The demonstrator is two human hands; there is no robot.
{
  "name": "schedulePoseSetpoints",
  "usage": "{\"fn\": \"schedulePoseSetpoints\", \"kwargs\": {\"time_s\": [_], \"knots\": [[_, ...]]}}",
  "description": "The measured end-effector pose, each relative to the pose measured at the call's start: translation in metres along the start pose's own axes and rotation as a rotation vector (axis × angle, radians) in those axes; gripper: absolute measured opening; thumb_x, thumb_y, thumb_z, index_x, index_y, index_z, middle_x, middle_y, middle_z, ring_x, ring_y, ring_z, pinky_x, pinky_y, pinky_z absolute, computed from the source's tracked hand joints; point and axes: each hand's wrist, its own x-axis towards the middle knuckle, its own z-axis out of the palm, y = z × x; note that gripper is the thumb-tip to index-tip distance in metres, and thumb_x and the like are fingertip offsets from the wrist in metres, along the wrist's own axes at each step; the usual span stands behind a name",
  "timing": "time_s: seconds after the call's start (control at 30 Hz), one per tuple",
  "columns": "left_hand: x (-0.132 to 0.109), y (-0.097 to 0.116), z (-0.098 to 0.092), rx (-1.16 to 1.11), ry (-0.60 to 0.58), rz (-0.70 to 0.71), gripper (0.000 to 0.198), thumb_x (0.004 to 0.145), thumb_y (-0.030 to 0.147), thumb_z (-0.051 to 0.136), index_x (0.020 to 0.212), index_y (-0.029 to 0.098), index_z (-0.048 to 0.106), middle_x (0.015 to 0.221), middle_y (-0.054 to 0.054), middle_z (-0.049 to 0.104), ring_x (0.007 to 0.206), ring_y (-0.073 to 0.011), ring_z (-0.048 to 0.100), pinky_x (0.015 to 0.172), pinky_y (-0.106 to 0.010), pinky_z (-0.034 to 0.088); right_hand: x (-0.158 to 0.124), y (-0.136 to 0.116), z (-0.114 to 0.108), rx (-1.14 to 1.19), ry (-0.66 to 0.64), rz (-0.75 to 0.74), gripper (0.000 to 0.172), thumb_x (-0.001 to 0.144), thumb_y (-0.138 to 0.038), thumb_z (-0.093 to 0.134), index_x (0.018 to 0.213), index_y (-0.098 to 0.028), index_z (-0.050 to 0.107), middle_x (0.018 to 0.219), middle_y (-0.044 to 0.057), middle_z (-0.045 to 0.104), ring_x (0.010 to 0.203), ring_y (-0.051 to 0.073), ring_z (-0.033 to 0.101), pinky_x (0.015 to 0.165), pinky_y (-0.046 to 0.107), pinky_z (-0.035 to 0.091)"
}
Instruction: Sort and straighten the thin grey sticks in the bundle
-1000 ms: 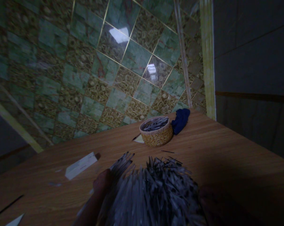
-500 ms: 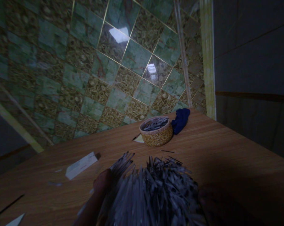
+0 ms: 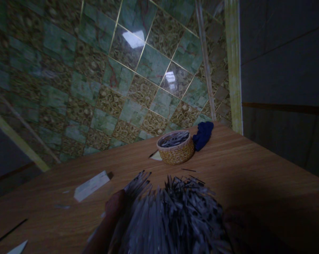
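Note:
A large heap of thin, greyish, translucent strips, some with dark tips, fills the bottom middle of the head view. At its left side is my left hand, closed against a bunch of dark-tipped strips that sticks out past the fingers. My right hand lies in deep shadow along the heap's right edge. Its fingers are too dark to make out. What exactly the strips are cannot be told in this light.
Toward the back edge of the wooden table stands a woven basket holding similar strips. A dark blue cloth touches its right side. A white box lies at left, and a thin black stick lies nearer. Tiled floor shows beyond.

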Motion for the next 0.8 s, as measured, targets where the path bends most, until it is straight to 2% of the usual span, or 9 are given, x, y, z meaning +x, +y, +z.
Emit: {"fn": "schedulePoseSetpoints", "kwargs": {"time_s": [0.13,0.33,0.63,0.8], "knots": [[-0.0009,0.0006,-0.0024,-0.004,-0.013,-0.005,0.023,0.087,0.034,0.050,0.094,0.015,0.060,0.094,-0.005,0.063,0.084,-0.0179,0.061,0.073,-0.036,0.049,0.0029,0.0052,0.0047,0.017,0.004,0.064,0.012,0.064,-0.034,0.051,0.065,-0.023,0.056,0.059,0.002,0.060,0.057,0.020,0.058,0.051,0.027,0.043],[-0.0020,0.0019,-0.0048,-0.013,-0.029,-0.007,0.022,0.087,0.033,0.051,0.096,0.015,0.060,0.095,-0.005,0.063,0.085,-0.0183,0.061,0.074,-0.037,0.049,0.0046,0.0074,0.0037,-0.004,-0.013,-0.001,0.014,0.065,-0.031,0.048,0.067,-0.021,0.058,0.062,0.002,0.060,0.061,0.018,0.058,0.056,0.025,0.043],[-0.0039,0.0027,-0.0063,-0.014,-0.023,-0.007,0.023,0.087,0.033,0.050,0.096,0.015,0.059,0.096,-0.005,0.063,0.085,-0.0181,0.061,0.075,-0.037,0.049,0.0029,0.0056,0.0009,-0.044,0.014,-0.003,0.011,0.065,-0.030,0.052,0.066,-0.021,0.059,0.060,0.002,0.060,0.064,0.018,0.058,0.058,0.023,0.044],[-0.0045,0.0026,-0.0061,0.002,-0.020,-0.004,0.022,0.087,0.033,0.051,0.093,0.015,0.060,0.093,-0.005,0.063,0.084,-0.0179,0.061,0.073,-0.036,0.049,0.0008,0.0014,0.0002,-0.026,-0.020,0.001,0.013,0.068,-0.032,0.048,0.065,-0.022,0.056,0.060,0.002,0.060,0.060,0.018,0.058,0.053,0.024,0.043]]}}
